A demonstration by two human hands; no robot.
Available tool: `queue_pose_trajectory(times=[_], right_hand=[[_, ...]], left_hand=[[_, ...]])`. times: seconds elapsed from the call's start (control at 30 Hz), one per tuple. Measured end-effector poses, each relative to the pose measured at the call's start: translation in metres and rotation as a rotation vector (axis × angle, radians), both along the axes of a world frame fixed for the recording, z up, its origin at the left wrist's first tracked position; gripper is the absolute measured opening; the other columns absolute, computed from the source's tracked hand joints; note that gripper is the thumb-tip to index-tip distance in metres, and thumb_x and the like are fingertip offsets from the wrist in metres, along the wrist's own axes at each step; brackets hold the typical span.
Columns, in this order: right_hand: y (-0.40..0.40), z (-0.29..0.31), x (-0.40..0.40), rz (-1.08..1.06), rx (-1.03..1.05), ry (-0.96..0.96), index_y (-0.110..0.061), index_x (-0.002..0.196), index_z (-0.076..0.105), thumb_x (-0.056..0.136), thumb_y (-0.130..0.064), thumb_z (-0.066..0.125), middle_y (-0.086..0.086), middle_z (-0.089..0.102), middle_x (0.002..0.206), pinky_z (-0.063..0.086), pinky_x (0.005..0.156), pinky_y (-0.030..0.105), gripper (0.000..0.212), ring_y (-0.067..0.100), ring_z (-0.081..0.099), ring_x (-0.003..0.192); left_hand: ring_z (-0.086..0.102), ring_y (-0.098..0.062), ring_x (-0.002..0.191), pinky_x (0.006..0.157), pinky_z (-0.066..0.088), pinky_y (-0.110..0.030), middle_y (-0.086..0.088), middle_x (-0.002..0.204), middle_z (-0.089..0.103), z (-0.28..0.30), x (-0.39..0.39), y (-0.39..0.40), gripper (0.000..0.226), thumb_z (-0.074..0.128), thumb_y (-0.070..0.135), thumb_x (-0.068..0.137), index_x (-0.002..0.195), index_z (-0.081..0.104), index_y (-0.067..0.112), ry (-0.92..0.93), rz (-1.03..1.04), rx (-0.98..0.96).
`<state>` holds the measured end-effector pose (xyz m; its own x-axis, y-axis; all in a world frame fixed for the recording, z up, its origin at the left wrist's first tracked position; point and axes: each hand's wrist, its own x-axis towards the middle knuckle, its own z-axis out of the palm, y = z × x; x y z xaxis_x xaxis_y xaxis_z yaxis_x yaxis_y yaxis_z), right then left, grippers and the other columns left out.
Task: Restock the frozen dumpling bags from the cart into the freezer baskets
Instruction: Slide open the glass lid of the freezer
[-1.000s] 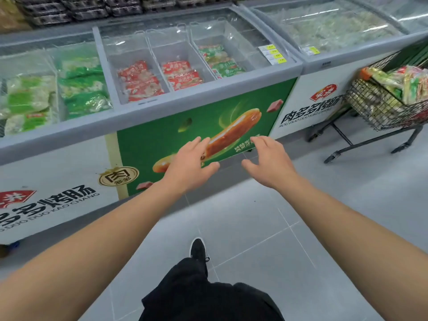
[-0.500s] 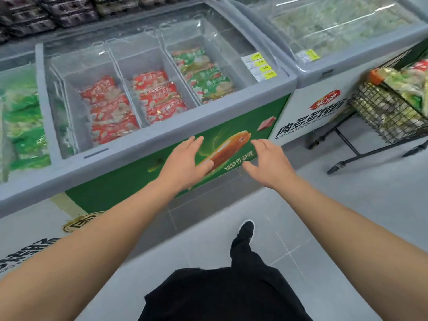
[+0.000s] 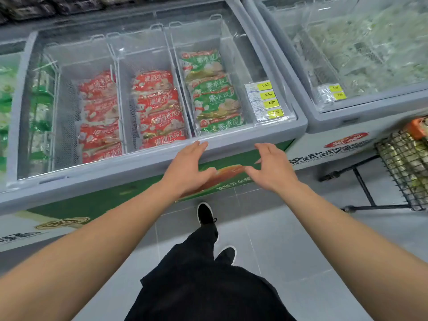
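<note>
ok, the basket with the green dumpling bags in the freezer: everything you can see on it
The basket with the green bags is the rightmost of three in the grey chest freezer, under its closed glass lid. It looks like wire mesh lined with clear plastic, handle loops at the far rim. The green bags overlap flat in a row along its left side; the far end and right side look bare. Both hands hover apart from it.

Yellow price tags (image 3: 266,101); grey tiled floor (image 3: 289,239)
</note>
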<state>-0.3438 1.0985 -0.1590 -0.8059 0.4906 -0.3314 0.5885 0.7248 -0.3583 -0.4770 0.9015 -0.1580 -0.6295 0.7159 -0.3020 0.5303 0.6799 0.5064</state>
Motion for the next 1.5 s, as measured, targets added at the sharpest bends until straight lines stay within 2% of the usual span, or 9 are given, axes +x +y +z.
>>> queue_pose_trajectory(times=[0.23, 0.67, 0.83, 0.97, 1.1, 1.2, 1.27, 1.37, 1.5], right_hand=[[0.080, -0.011, -0.057, 0.020, -0.010, -0.035, -0.013, 0.153, 0.030, 0.091, -0.039, 0.062, 0.010, 0.032, 0.157, 0.030, 0.116, 0.043, 0.074, 0.033, 0.028, 0.143], [0.221, -0.025, -0.127, -0.058, -0.047, 0.037, -0.009, 0.145, 0.041, 0.084, -0.028, 0.068, 0.012, 0.044, 0.145, 0.038, 0.105, 0.036, 0.069, 0.032, 0.043, 0.131], [0.265, -0.043, -0.133, 0.104, -0.029, 0.044, -0.011, 0.152, 0.030, 0.087, -0.026, 0.066, 0.011, 0.037, 0.152, 0.044, 0.101, 0.042, 0.075, 0.034, 0.044, 0.130], [0.293, -0.056, -0.132, 0.328, -0.013, 0.095, -0.011, 0.157, 0.021, 0.093, -0.020, 0.059, 0.007, 0.032, 0.159, 0.030, 0.112, 0.032, 0.075, 0.027, 0.035, 0.141], [0.317, -0.071, -0.127, 0.480, -0.034, 0.166, -0.010, 0.155, 0.027, 0.088, -0.020, 0.069, 0.008, 0.039, 0.155, 0.029, 0.115, 0.033, 0.080, 0.028, 0.040, 0.139], [0.335, -0.080, -0.128, 0.572, -0.021, 0.175, -0.006, 0.153, 0.033, 0.079, -0.023, 0.080, 0.011, 0.044, 0.152, 0.031, 0.115, 0.041, 0.089, 0.034, 0.044, 0.137], [0.338, -0.082, -0.130, 0.602, 0.020, 0.197, -0.005, 0.149, 0.040, 0.070, -0.027, 0.087, 0.012, 0.050, 0.147, 0.037, 0.111, 0.045, 0.094, 0.037, 0.050, 0.133], [0.342, -0.087, -0.132, 0.624, 0.072, 0.240, -0.003, 0.143, 0.049, 0.058, -0.032, 0.093, 0.012, 0.059, 0.139, 0.047, 0.104, 0.047, 0.100, 0.035, 0.057, 0.125], [0.344, -0.087, -0.133, 0.627, 0.090, 0.298, -0.004, 0.142, 0.051, 0.058, -0.032, 0.093, 0.011, 0.060, 0.137, 0.049, 0.102, 0.047, 0.098, 0.034, 0.058, 0.125]], left_hand=[[0.023, -0.027, 0.150, 0.122, 0.023, -0.046, -0.007, 0.165, 0.023, -0.021, -0.061, 0.071, 0.082, 0.059, 0.052, 0.090, 0.158, 0.023, 0.025, 0.007, 0.000, -0.016], [0.032, -0.028, 0.146, 0.117, 0.023, -0.033, -0.013, 0.158, 0.037, -0.022, -0.133, 0.230, 0.078, 0.060, 0.045, 0.086, 0.152, 0.036, 0.012, -0.007, -0.030, 0.063], [0.025, -0.028, 0.149, 0.120, 0.018, -0.036, -0.011, 0.162, 0.029, -0.030, -0.148, 0.296, 0.076, 0.063, 0.041, 0.091, 0.156, 0.030, 0.018, 0.033, 0.014, 0.006], [0.024, -0.031, 0.149, 0.121, 0.020, -0.041, -0.013, 0.162, 0.028, -0.038, -0.161, 0.350, 0.074, 0.063, 0.040, 0.092, 0.156, 0.030, 0.024, 0.052, 0.022, -0.012], [0.021, -0.038, 0.149, 0.121, 0.022, -0.049, -0.016, 0.164, 0.021, -0.051, -0.168, 0.389, 0.071, 0.060, 0.045, 0.093, 0.155, 0.029, 0.030, 0.100, 0.036, -0.048], [0.010, -0.039, 0.152, 0.120, 0.016, -0.058, -0.009, 0.167, 0.012, -0.059, -0.172, 0.412, 0.064, 0.051, 0.051, 0.096, 0.154, 0.027, 0.039, 0.144, 0.036, -0.135], [0.005, -0.038, 0.152, 0.120, 0.011, -0.062, -0.006, 0.167, 0.010, -0.059, -0.176, 0.421, 0.055, 0.047, 0.053, 0.097, 0.149, 0.035, 0.042, 0.168, 0.044, -0.170], [0.006, -0.037, 0.152, 0.120, 0.008, -0.062, -0.007, 0.165, 0.017, -0.058, -0.180, 0.432, 0.043, 0.049, 0.054, 0.094, 0.134, 0.051, 0.037, 0.204, 0.041, -0.199], [0.012, -0.036, 0.152, 0.120, 0.009, -0.059, -0.008, 0.159, 0.030, -0.054, -0.183, 0.436, 0.040, 0.055, 0.049, 0.090, 0.126, 0.058, 0.034, 0.268, 0.038, -0.189]])
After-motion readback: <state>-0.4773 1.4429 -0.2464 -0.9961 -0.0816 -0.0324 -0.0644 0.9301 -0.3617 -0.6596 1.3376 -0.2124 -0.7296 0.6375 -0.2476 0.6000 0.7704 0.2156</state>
